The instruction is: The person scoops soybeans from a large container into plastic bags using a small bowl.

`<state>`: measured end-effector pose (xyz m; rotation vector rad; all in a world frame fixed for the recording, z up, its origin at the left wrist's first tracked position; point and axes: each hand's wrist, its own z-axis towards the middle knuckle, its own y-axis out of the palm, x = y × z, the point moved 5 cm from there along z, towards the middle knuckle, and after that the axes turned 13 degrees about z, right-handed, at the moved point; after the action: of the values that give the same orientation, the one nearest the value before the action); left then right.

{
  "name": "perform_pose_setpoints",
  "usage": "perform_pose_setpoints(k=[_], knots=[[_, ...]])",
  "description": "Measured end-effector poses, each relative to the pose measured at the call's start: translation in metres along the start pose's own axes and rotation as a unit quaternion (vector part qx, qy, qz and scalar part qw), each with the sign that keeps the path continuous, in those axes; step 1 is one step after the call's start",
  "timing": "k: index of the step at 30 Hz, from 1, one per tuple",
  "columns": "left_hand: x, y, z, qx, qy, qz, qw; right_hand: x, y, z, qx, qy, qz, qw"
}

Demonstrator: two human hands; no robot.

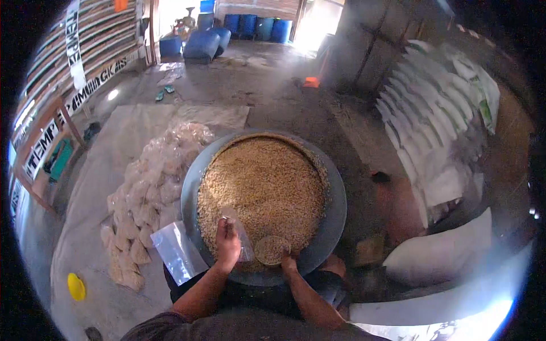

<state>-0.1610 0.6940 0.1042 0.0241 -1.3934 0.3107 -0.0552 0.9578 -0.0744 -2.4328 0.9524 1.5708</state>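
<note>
A wide grey basin (336, 227) stands in front of me, holding a round tray (296, 139) heaped with pale split soybeans (261, 187). My left hand (228, 245) is closed on a clear plastic bag (244, 241) over the near left part of the beans. In my right hand (289, 262) is a small round bowl (270, 250) with beans in it, gripped by its right edge. Bag and bowl are close together. A flat stack of clear plastic bags (177, 250) lies at the basin's left rim.
Left of the basin, many filled clear bags (153, 176) are piled on a pale sheet (85, 227). A yellow object (76, 286) lies nearer me. Stacked white sacks (426, 113) stand at right, with another sack (441, 253) closer. Blue barrels (256, 28) line the back.
</note>
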Motion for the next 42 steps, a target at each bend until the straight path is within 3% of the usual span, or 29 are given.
perform_pose_setpoints(k=[1,3,5,8,10,12,13,14,16,18,19,21,22,24,26,29,32,34,36,38,39,42], knots=[[-0.007,-0.002,-0.002,0.043,0.083,0.1,0.991,-0.006,0.003,-0.005,0.01,-0.004,0.008,1.0],[-0.009,-0.011,-0.005,0.081,0.148,0.192,0.967,-0.026,0.015,-0.02,0.017,-0.009,0.031,0.999],[0.0,-0.026,-0.004,0.076,0.107,0.186,0.974,-0.059,0.038,-0.046,-0.005,-0.002,0.067,0.998],[-0.007,-0.028,-0.007,-0.098,0.134,0.311,0.936,-0.121,0.103,-0.099,-0.093,0.029,0.192,0.977],[-0.007,-0.013,-0.019,-0.243,0.154,0.35,0.891,-0.161,0.161,-0.137,-0.187,0.08,0.324,0.924],[0.014,-0.006,-0.02,-0.317,0.048,0.32,0.891,-0.172,0.183,-0.146,-0.261,0.099,0.326,0.903],[-0.013,0.025,-0.024,-0.3,0.098,0.215,0.924,-0.174,0.188,-0.149,-0.265,0.133,0.313,0.903],[-0.013,0.038,-0.022,-0.276,0.113,0.096,0.95,-0.178,0.198,-0.149,-0.318,0.152,0.367,0.861],[0.021,0.034,-0.007,-0.235,0.119,-0.152,0.953,-0.188,0.208,-0.156,-0.361,0.172,0.379,0.835],[0.022,0.032,0.007,-0.287,-0.006,-0.31,0.906,-0.177,0.181,-0.127,-0.314,0.157,0.268,0.897],[0.0,0.042,0.006,-0.361,-0.115,-0.335,0.863,-0.172,0.164,-0.114,-0.286,0.149,0.21,0.923],[-0.018,0.048,-0.006,-0.399,-0.181,-0.289,0.851,-0.159,0.135,-0.101,-0.224,0.21,0.159,0.938],[-0.021,0.043,-0.005,-0.365,-0.139,-0.218,0.894,-0.155,0.129,-0.101,-0.197,0.241,0.135,0.941],[-0.027,0.037,-0.003,-0.317,-0.154,-0.16,0.922,-0.154,0.124,-0.101,-0.217,0.22,0.144,0.94],[-0.027,0.041,-0.007,-0.3,-0.267,-0.195,0.895,-0.162,0.124,-0.1,-0.252,0.208,0.157,0.932],[-0.013,0.044,-0.007,-0.341,-0.216,-0.212,0.89,-0.149,0.06,-0.052,-0.161,0.237,0.057,0.956],[0.022,0.031,-0.005,-0.337,0.013,0.047,0.94,-0.162,0.059,-0.041,-0.162,0.313,0.008,0.936],[0.029,0.038,-0.022,-0.338,-0.009,0.05,0.94,-0.177,0.091,-0.043,-0.098,0.288,-0.204,0.93],[0.022,0.044,-0.039,-0.313,-0.053,0.025,0.948,-0.191,0.112,-0.041,-0.048,0.298,-0.395,0.868],[-0.013,0.062,-0.057,-0.248,-0.12,-0.026,0.961,-0.199,0.13,-0.043,-0.082,0.303,-0.479,0.82],[-0.032,0.072,-0.065,-0.137,-0.085,-0.04,0.986,-0.202,0.138,-0.042,-0.103,0.305,-0.52,0.791],[-0.028,0.067,-0.055,-0.097,-0.05,-0.052,0.993,-0.212,0.15,-0.038,-0.071,0.292,-0.562,0.77]])
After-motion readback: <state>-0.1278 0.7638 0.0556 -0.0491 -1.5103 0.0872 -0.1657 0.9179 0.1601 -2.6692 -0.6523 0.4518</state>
